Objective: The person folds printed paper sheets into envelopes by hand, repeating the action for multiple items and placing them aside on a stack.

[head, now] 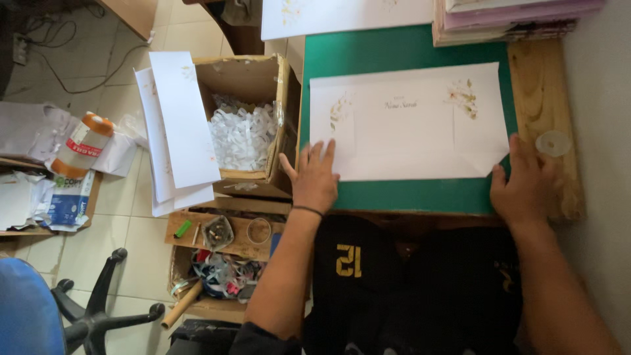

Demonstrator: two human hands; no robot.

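Both hands, left hand (315,176) and right hand (526,184), press spread flat on the white sheet (407,125), lying lengthwise left-right.

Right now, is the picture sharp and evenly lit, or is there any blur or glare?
Head view: soft, even daylight with no hard glare; the white sheet on the green mat is bright but readable; slight softness over both hands, left hand and right hand; dark lap underexposed.

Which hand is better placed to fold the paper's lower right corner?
Probably the right hand: its fingers touch the white sheet at that corner. The left hand lies flat on the sheet's lower left edge.
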